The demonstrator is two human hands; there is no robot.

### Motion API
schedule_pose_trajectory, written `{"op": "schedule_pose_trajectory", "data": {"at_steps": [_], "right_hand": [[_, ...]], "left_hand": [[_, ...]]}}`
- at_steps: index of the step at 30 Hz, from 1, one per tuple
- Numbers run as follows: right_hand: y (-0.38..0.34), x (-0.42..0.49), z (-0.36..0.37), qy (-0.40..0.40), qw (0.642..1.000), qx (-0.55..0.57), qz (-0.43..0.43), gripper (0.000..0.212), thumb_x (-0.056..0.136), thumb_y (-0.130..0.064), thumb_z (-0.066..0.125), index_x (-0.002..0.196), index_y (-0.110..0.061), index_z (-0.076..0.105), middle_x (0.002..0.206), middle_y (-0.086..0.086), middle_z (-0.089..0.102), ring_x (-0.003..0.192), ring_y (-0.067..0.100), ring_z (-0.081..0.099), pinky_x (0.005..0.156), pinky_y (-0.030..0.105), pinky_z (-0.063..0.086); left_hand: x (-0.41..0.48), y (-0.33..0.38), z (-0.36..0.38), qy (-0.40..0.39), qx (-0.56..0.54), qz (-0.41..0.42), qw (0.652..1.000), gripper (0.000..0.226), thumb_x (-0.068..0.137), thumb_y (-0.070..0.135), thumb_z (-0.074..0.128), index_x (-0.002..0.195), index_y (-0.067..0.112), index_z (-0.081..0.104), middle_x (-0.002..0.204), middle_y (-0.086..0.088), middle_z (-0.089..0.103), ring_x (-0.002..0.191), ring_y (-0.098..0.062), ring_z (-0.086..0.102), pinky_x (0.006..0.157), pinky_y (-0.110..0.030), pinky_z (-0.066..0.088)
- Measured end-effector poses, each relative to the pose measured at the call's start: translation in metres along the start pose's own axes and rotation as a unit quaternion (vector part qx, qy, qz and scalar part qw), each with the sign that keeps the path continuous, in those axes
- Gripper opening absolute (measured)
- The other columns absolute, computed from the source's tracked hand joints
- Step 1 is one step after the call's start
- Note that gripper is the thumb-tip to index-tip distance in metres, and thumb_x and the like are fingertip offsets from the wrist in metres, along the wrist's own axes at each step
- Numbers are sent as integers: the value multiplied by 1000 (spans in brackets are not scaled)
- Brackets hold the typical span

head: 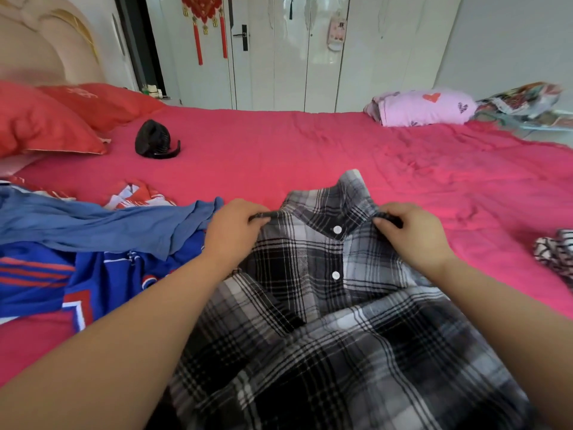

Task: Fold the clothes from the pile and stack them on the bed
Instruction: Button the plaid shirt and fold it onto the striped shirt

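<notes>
A black, white and grey plaid shirt (313,305) with white buttons lies front up on the pink bed (294,144), collar pointing away from me. My left hand (232,231) pinches the shirt's left shoulder seam beside the collar. My right hand (412,234) pinches the right shoulder seam. To the left lies the pile of clothes (77,252): a blue garment draped over a blue, red and white jersey. A folded pink garment (424,108) sits at the far right of the bed.
Red pillows (52,119) lean against the headboard at the left. A black cap-like object (153,139) rests on the bed behind the pile. A black-and-white patterned cloth (555,252) lies at the right edge. A colourful bundle (524,103) sits behind the pink garment.
</notes>
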State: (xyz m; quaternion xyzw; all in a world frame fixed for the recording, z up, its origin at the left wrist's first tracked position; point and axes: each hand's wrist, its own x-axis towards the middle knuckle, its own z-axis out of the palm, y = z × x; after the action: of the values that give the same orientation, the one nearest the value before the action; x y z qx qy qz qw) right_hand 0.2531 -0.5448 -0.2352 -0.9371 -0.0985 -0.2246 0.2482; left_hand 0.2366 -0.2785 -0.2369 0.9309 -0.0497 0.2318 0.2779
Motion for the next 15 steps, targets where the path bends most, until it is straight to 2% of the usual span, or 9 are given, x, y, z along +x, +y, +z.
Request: {"op": "schedule_pose_trajectory", "data": {"at_steps": [2,5,8,11,13,15], "right_hand": [[-12,-23,-26,8,1000,2,-22,19,88,-18,60,105,-16,69,105,9,66,104,27,56,80,26,34],[-29,-72,-63,12,999,4,-51,16,85,-17,64,99,-14,70,93,11,65,95,26,56,75,20,31],[-46,-136,-97,16,997,31,-72,20,76,-18,61,93,-11,71,80,7,61,81,10,51,71,6,30],[-50,-210,-124,2,995,53,-87,25,72,-15,57,95,-16,67,80,2,58,79,-2,43,77,-1,29],[-48,-257,-137,-30,993,47,-107,33,70,-19,46,99,-28,58,82,-3,57,80,0,44,77,6,35],[-44,-297,-145,-96,984,-3,-148,42,63,-15,43,100,-33,54,85,-10,53,80,4,47,72,19,42]], "left_hand": [[-23,12,-26,33,-31,12,999,22,91,13,57,109,12,70,86,-2,55,87,-22,53,71,-27,35],[-67,28,-58,37,-43,41,998,21,88,12,62,107,15,71,85,-1,60,86,-18,54,72,-22,35],[-128,41,-88,10,-64,98,993,22,83,17,62,102,17,73,84,-2,66,83,-8,53,74,-17,37],[-199,43,-107,-23,-58,156,986,30,79,25,52,98,17,74,86,2,65,84,-5,51,80,-5,33],[-243,40,-113,-41,-57,190,979,27,83,29,51,99,21,71,90,10,60,83,-4,51,82,-4,33],[-281,35,-117,-84,-38,234,968,24,88,33,48,99,24,68,86,10,58,80,-5,49,74,-12,38]]}}
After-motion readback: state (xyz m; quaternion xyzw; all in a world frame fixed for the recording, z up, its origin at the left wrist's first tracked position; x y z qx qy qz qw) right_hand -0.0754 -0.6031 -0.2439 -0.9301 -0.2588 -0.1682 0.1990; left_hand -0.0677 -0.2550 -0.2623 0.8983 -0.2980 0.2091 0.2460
